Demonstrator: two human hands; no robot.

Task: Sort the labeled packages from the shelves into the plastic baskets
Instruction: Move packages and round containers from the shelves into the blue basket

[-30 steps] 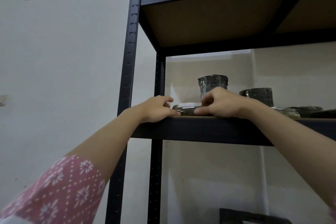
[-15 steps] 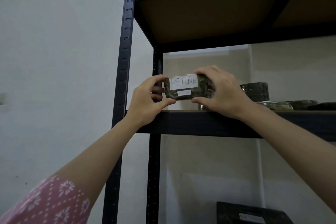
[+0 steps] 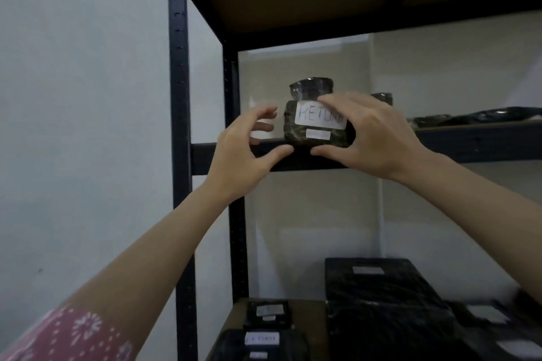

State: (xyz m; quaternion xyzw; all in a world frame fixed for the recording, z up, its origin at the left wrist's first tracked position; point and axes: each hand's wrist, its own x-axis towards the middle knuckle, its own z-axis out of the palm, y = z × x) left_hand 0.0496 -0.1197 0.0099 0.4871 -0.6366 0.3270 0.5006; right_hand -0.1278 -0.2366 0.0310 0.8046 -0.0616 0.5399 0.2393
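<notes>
A small dark plastic-wrapped package with a white label reading "RETURN" is held upright in front of the upper shelf's edge. My right hand grips it, fingers over the top and thumb underneath. My left hand hovers just left of the package with fingers spread, not touching it. Behind it on the shelf stands a dark wrapped cylindrical package. No basket is in view.
The black metal rack has an upright post at the left against a white wall. More dark packages lie on the upper shelf to the right. Several labeled black packages lie on the lower shelf.
The package was lifted off the upper shelf with both hands and turned label-forward. My left hand has since let go and opened. The view has tilted down, showing the lower shelf.
</notes>
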